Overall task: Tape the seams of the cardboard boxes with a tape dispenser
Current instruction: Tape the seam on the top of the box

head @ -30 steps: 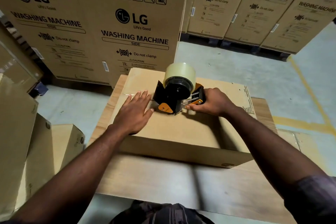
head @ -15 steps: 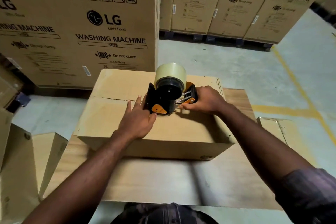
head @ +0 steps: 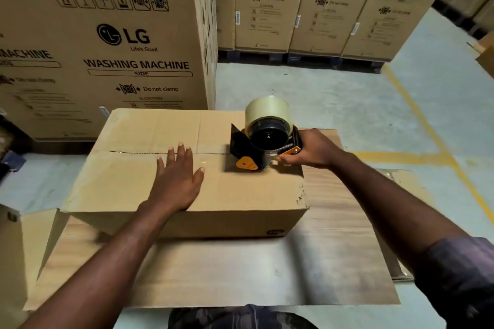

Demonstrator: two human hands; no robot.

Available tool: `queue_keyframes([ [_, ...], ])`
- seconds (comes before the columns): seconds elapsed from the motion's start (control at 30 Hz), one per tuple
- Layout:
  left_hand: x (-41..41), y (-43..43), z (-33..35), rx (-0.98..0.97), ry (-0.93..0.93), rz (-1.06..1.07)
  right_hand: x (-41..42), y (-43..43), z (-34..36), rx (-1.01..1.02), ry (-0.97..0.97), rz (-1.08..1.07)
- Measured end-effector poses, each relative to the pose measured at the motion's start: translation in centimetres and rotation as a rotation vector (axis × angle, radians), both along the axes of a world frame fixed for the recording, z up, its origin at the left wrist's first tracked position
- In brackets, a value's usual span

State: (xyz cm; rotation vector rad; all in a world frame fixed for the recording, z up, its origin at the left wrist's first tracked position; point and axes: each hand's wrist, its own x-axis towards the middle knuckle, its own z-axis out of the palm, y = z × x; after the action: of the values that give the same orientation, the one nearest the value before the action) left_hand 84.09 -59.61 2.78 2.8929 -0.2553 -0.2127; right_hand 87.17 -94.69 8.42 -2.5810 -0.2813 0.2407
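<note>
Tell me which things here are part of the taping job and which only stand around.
Job:
box, its seam
tape dispenser, held by right hand
left hand, flat on box

Around:
washing machine cartons
cardboard sheet under box
yellow floor line

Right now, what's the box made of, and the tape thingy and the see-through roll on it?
The box looks like plain brown cardboard, matte, with creased fold lines. The tape dispenser seems to be black metal or plastic, hard to tell which, with shiny orange pieces and a metal spring. The tape roll looks like clear glossy plastic film, pale yellowish where layered.
</note>
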Motion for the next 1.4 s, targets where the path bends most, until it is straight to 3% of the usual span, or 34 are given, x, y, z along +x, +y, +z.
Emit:
queue_keyframes([
  [0.17,-0.2,-7.5,0.4,-0.028,-0.028,-0.253,0.1,-0.2,-0.4,0.048,0.004,0.01],
  [0.37,0.3,-6.3,-0.7,-0.128,-0.07,-0.154,-0.2,-1.7,-1.0,0.181,0.029,-0.016],
  [0.53,0.2,-6.5,-0.5,-0.123,-0.075,-0.167,-1.7,-6.5,-1.9,0.271,0.033,-0.119],
  [0.7,-0.7,-9.6,0.0,-0.118,-0.038,-0.045,-2.9,-8.3,-3.6,0.311,0.061,-0.15],
  [0.9,-1.7,-17.1,1.8,-0.118,-0.023,-0.317,-3.5,-8.1,-5.0,0.377,0.08,-0.194],
  [1.13,-1.3,-16.7,0.6,-0.155,-0.037,-0.268,-4.1,-10.1,-3.5,0.398,0.061,-0.243],
  [1.4,-1.4,-20.8,1.2,-0.048,0.033,-0.214,-4.8,-12.7,-4.9,0.353,0.154,-0.291],
])
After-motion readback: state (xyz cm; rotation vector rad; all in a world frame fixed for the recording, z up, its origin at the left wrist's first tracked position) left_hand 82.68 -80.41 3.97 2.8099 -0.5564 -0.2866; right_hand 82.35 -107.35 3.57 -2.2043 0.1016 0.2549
